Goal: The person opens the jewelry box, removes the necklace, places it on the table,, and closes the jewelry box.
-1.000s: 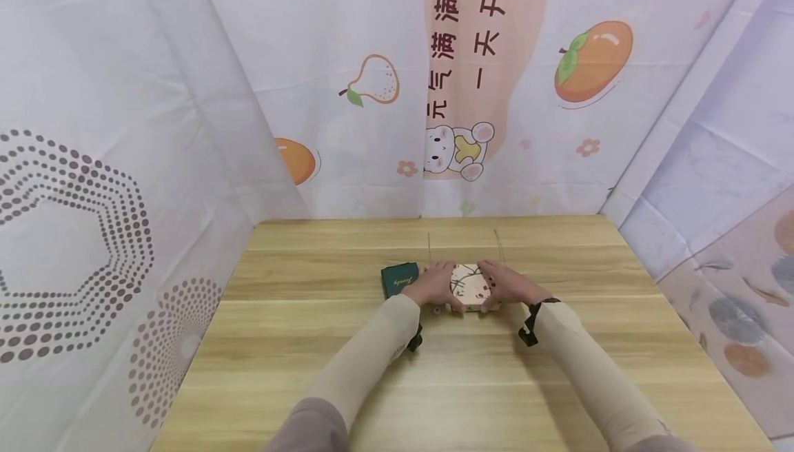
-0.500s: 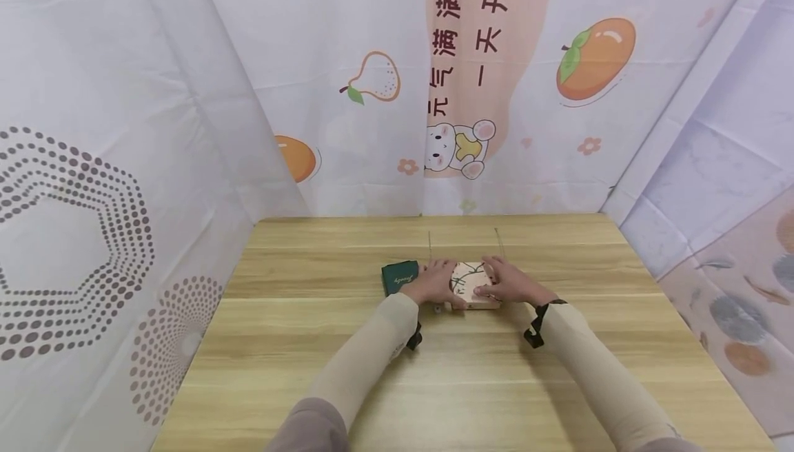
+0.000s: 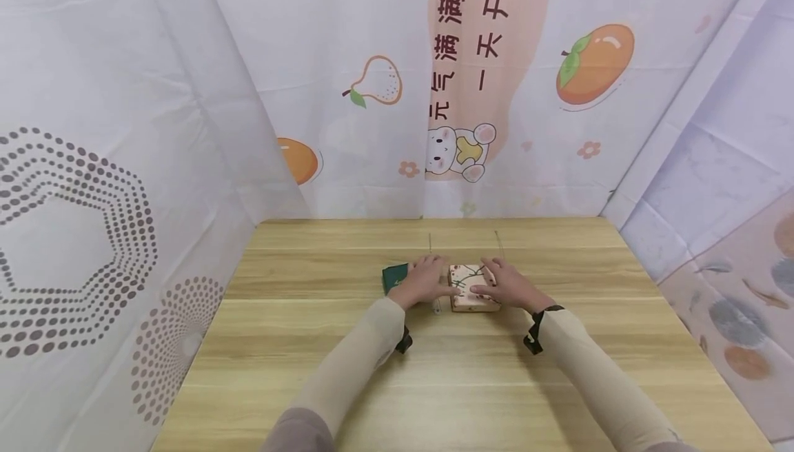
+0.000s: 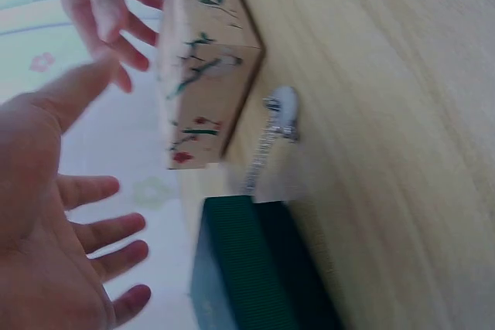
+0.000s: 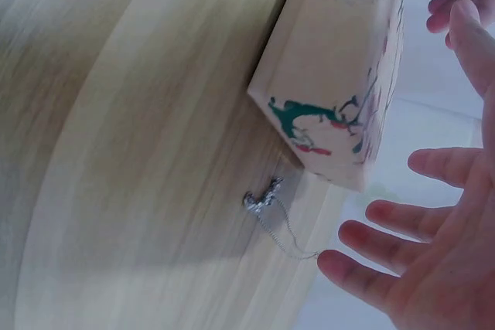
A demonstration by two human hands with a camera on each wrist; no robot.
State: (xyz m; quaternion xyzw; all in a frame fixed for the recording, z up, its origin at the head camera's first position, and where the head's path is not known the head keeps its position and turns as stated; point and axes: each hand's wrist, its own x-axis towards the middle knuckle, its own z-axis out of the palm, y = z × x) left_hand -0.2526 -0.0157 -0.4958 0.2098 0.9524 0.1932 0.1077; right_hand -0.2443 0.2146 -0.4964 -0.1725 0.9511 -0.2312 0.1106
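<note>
A cream box with painted branches and red flowers [image 3: 467, 300] sits on the table between my hands. My left hand [image 3: 424, 281] hovers left of it with fingers spread, above the gap beside a dark green box [image 3: 393, 275]. In the left wrist view, a necklace with a pale pendant [image 4: 285, 110] lies on the wood between the two boxes. My right hand [image 3: 511, 288] is held over the cream box's right side, its fingers apart and curled round nothing. On that side, the right wrist view shows a second silver necklace [image 5: 263, 199] on the table.
The wood-grain table [image 3: 471, 383] reaches back to a printed white curtain [image 3: 347, 183]. More printed cloth hangs on the left [image 3: 186, 245] and right [image 3: 682, 183]. Thin chains [image 3: 499, 242] extend toward the table's back edge.
My left hand has come off the cream box and shifted left, partly covering the green box. My right thumb has moved inward over the box top, and the right fingers have loosened from its side.
</note>
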